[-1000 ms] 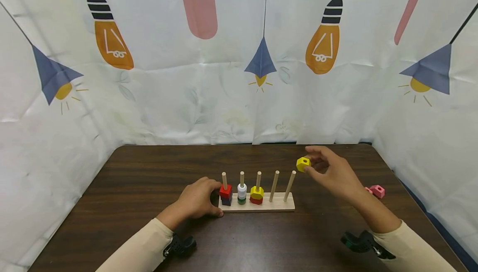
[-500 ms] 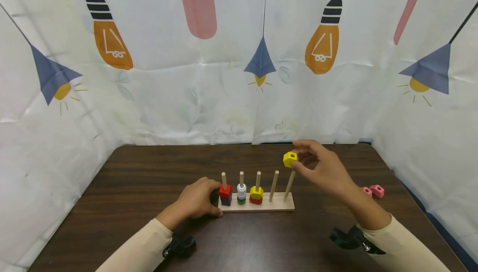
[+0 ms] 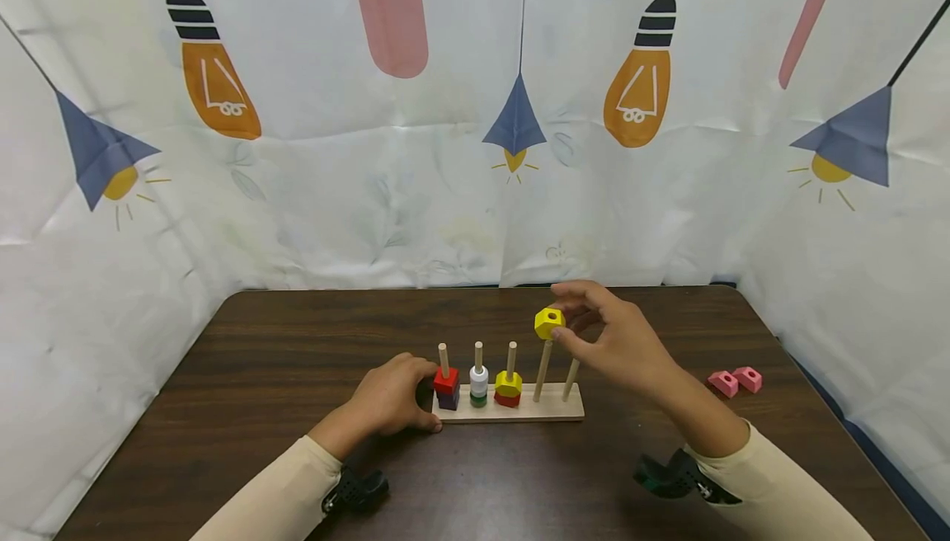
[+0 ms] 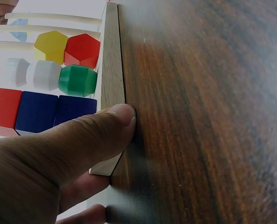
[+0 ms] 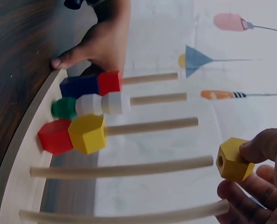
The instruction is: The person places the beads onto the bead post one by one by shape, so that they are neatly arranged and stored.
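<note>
My right hand (image 3: 612,339) pinches a yellow faceted bead (image 3: 547,324) between thumb and fingers. The bead is just above the tip of the fourth peg (image 3: 543,372); in the right wrist view its hole faces that peg across a small gap. My left hand (image 3: 393,392) grips the left end of the wooden peg board (image 3: 545,413), thumb on the front edge, fingers behind. From the left, the pegs carry a red cube (image 4: 4,109) over two blue cubes, two white beads (image 4: 44,75) over a green bead (image 4: 78,80), and a yellow bead (image 5: 87,134) over a red bead (image 5: 56,136). The fourth and fifth pegs are bare.
Two pink blocks (image 3: 735,380) with holes lie on the dark wooden table (image 3: 297,343), right of the board and beyond the right forearm. A white curtain (image 3: 326,195) printed with lamps hangs behind the table and along both sides.
My right hand has carried the yellow bead leftward, from right of the fifth peg to above the fourth. The pink blocks have come fully into sight. The left hand stays on the board.
</note>
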